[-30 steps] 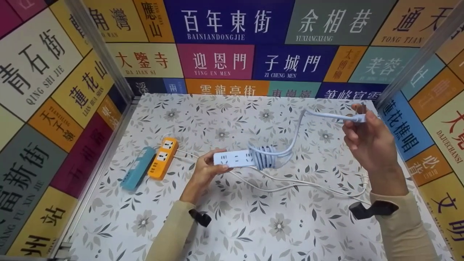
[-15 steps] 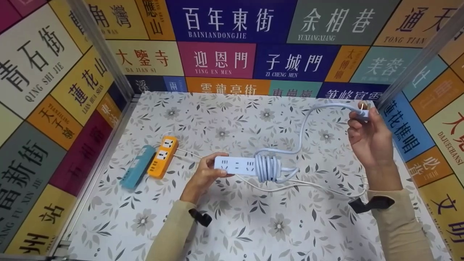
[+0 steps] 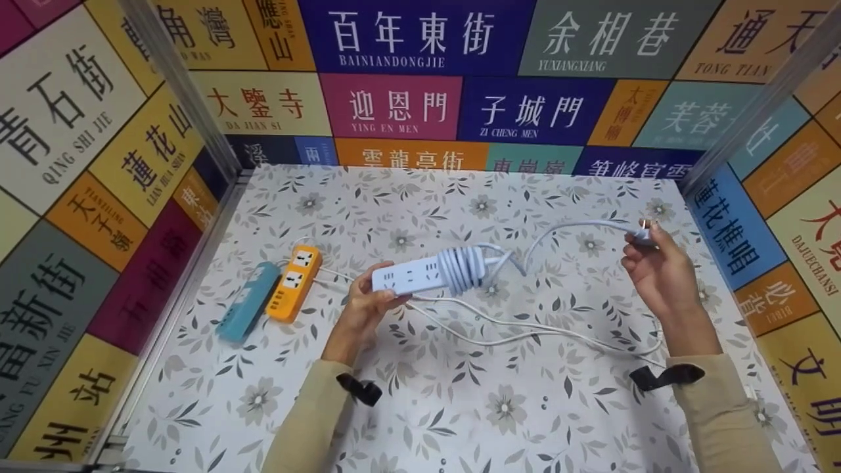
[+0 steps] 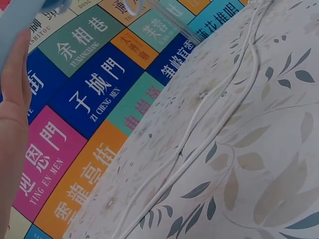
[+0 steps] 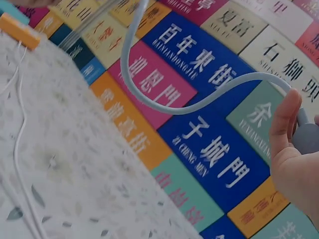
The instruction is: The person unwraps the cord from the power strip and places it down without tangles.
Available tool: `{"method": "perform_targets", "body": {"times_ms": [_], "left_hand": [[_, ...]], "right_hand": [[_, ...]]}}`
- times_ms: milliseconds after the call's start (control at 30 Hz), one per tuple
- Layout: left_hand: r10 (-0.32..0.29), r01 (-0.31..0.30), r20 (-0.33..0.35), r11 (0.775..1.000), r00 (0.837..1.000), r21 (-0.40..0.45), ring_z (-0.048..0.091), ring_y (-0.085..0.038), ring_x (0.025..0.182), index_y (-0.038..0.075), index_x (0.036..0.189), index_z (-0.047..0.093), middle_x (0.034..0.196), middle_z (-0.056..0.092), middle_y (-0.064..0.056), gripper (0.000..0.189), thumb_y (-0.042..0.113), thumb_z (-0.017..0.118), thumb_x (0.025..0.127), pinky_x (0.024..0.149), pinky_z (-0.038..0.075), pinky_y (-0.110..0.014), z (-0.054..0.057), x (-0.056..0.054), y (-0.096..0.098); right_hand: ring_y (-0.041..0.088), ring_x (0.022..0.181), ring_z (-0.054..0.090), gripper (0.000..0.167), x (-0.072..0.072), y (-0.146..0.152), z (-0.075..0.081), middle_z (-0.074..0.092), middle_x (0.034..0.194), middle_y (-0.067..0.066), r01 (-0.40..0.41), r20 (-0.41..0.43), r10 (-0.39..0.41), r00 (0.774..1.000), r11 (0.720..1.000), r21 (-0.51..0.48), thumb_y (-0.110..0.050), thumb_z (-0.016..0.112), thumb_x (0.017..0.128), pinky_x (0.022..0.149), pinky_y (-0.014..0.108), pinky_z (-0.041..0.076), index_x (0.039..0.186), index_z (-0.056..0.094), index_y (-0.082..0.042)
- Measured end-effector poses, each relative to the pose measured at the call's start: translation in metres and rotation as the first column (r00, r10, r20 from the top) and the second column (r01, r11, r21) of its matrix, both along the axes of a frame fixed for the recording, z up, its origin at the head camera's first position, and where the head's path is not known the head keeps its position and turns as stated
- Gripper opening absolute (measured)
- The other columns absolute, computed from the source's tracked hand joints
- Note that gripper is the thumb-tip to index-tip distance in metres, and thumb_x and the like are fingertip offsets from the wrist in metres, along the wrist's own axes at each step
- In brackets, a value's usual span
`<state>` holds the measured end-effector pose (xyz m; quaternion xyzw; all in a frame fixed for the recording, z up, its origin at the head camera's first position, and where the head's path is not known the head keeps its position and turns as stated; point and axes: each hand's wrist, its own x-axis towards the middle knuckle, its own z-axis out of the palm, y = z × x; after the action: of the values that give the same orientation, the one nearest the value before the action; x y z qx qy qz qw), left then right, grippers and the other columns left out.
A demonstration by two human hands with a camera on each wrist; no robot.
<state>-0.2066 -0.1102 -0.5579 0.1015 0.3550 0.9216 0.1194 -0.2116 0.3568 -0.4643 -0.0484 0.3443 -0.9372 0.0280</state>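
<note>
Pale-blue cord (image 3: 462, 269) coils around an oblong strip (image 3: 410, 276) the left hand (image 3: 365, 297) grips.

In the head view, bright, even, diffuse light reveals the white desk with its grey leaf-and-flower print (image 3: 420, 401). Faint, soft-edged shadows lie near the beige fabric sleeves (image 3: 305, 414). The pale blue rectangular plastic power strip (image 3: 409, 276) is clear enough to show its dark socket slots. A pale sheen washes out lettering on the sage-green printed wall panel (image 3: 686, 121). Wide-angle distortion stretches the side walls. Both wrist views look dimmer and greyer; in the right one, the desk's print blurs heavily.
</note>
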Motion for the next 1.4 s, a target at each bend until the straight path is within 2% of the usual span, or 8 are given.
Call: {"method": "perform_targets", "body": {"times_ms": [167, 500, 800, 867, 967, 1100, 1300, 1400], "left_hand": [[0.172, -0.167, 0.137, 0.985, 0.975, -0.051, 0.07, -0.022, 0.101, -0.008, 0.139, 0.043, 0.115, 0.065, -0.01, 0.063, -0.019, 0.059, 0.079, 0.086, 0.061, -0.035, 0.003, -0.004, 0.003], [0.316, -0.316, 0.247, 0.948, 0.916, -0.04, 0.068, -0.023, 0.105, -0.007, 0.15, 0.033, 0.123, 0.056, -0.012, 0.075, -0.02, 0.06, 0.082, 0.094, 0.058, -0.037, 0.002, -0.014, -0.001], [0.381, -0.393, 0.264, 0.92, 0.886, -0.007, 0.072, -0.022, 0.096, -0.004, 0.152, 0.029, 0.118, 0.056, -0.013, 0.077, -0.02, 0.06, 0.084, 0.088, 0.06, -0.035, 0.007, -0.018, -0.023], [0.39, -0.402, 0.258, 0.916, 0.884, -0.009, 0.072, -0.022, 0.095, -0.004, 0.152, 0.03, 0.117, 0.057, -0.013, 0.076, -0.02, 0.059, 0.084, 0.087, 0.061, -0.034, 0.008, -0.016, -0.026], [0.384, -0.393, 0.245, 0.919, 0.89, -0.013, 0.071, -0.021, 0.097, -0.004, 0.153, 0.029, 0.118, 0.055, -0.012, 0.078, -0.019, 0.062, 0.083, 0.088, 0.06, -0.035, 0.008, -0.014, -0.029], [0.362, -0.372, 0.248, 0.928, 0.898, -0.011, 0.07, -0.022, 0.099, -0.004, 0.151, 0.032, 0.121, 0.054, -0.013, 0.08, -0.017, 0.067, 0.08, 0.089, 0.06, -0.036, 0.006, -0.012, -0.027], [0.331, -0.325, 0.205, 0.943, 0.921, -0.068, 0.068, -0.022, 0.102, -0.007, 0.145, 0.038, 0.119, 0.056, -0.012, 0.071, -0.019, 0.064, 0.08, 0.088, 0.061, -0.037, 0.005, -0.008, -0.016], [0.299, -0.285, 0.179, 0.953, 0.937, -0.099, 0.067, -0.021, 0.104, -0.009, 0.146, 0.036, 0.12, 0.056, -0.011, 0.069, -0.019, 0.06, 0.082, 0.088, 0.06, -0.036, 0.004, -0.006, -0.009]], "right_hand": [[0.016, 0.068, 0.052, 0.027, 0.005, 0.008, -0.016, 0.064, 0.09, 0.009, 0.014, 0.037, -0.019, 0.999, 0.99, 0.14, -0.02, 0.04, 0.109, 0.06, 0.026, 0.046, 0.106, 0.062, -0.004], [0.012, 0.056, 0.022, 0.023, 0.024, 0.025, -0.037, 0.054, 0.07, -0.002, 0.0, 0.228, -0.092, 0.969, 0.927, 0.374, -0.025, 0.046, 0.106, 0.048, 0.024, 0.024, 0.099, 0.062, -0.011], [0.007, 0.045, 0.036, 0.027, 0.037, 0.048, -0.079, 0.051, 0.057, -0.005, -0.2, 0.515, -0.149, 0.844, 0.804, 0.56, -0.03, 0.047, 0.105, 0.041, 0.022, 0.036, 0.084, 0.059, -0.016], [0.006, 0.045, 0.039, 0.033, 0.039, 0.05, -0.088, 0.05, 0.055, -0.007, -0.26, 0.545, -0.211, 0.812, 0.704, 0.66, -0.034, 0.045, 0.103, 0.041, 0.021, 0.038, 0.077, 0.054, -0.016], [0.005, 0.046, 0.042, 0.038, 0.042, 0.049, -0.1, 0.047, 0.055, -0.009, -0.38, 0.544, -0.295, 0.786, 0.464, 0.801, -0.042, 0.041, 0.1, 0.044, 0.022, 0.041, 0.073, 0.048, -0.016], [0.008, 0.047, 0.043, 0.044, 0.048, 0.039, -0.117, 0.047, 0.053, -0.007, -0.468, 0.499, -0.33, 0.801, 0.174, 0.866, -0.045, 0.038, 0.098, 0.046, 0.024, 0.041, 0.071, 0.049, -0.012], [0.02, 0.053, 0.051, 0.064, 0.056, 0.029, -0.128, 0.052, 0.058, 0.005, -0.409, 0.348, -0.376, 0.858, -0.093, 0.908, -0.053, 0.033, 0.1, 0.051, 0.032, 0.042, 0.094, 0.057, 0.007], [0.042, 0.082, 0.062, 0.081, 0.059, 0.026, -0.127, 0.064, 0.093, 0.031, -0.375, 0.285, -0.389, 0.876, -0.178, 0.91, -0.056, 0.027, 0.101, 0.07, 0.046, 0.049, 0.122, 0.052, 0.018]]}}
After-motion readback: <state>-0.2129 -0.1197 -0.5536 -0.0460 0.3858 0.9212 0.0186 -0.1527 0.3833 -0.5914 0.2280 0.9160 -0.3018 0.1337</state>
